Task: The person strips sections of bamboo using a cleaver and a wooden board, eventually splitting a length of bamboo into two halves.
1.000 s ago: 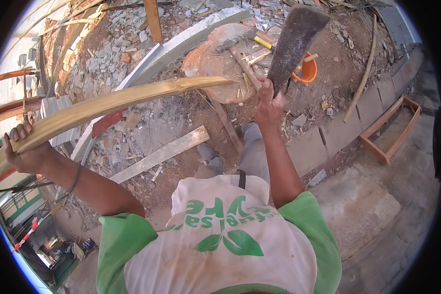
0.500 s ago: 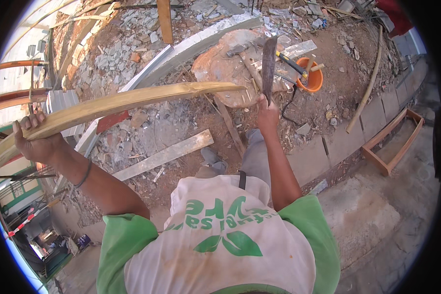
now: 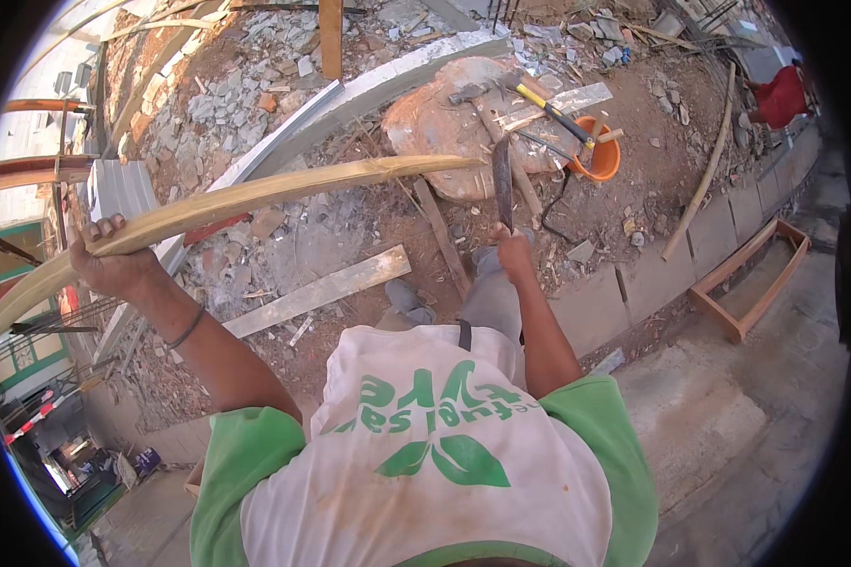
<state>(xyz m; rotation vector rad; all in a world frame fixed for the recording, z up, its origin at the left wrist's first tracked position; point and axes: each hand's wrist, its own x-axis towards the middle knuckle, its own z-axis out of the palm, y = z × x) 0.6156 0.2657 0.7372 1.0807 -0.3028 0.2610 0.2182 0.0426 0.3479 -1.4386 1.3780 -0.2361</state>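
My left hand (image 3: 115, 260) is wrapped around a long, curved wooden pole (image 3: 284, 196) near its left end. The pole's far tip lies over a big reddish-brown block (image 3: 421, 128) with a flattish top. In my right hand (image 3: 514, 255) is the handle of a machete (image 3: 503, 184), its dark blade pointing away from me beside the pole's tip. On the block lie a hammer (image 3: 467, 93) with a wooden handle and a tool with a yellow-and-black handle (image 3: 556, 111). An orange bucket (image 3: 603, 163) with wood pieces in it stands to the right.
A flat plank (image 3: 317, 293) lies on the ground near my feet, with rubble (image 3: 246, 104) farther left. At right are a rectangular wooden frame (image 3: 752, 283), a long stick (image 3: 704, 165) and a low block edging (image 3: 667, 269). A person in red (image 3: 783, 97) is at the far right.
The machete has come down and toward me, its blade now lower beside the pole's tip. My left hand and the pole have shifted slightly right. More of the person in red shows.
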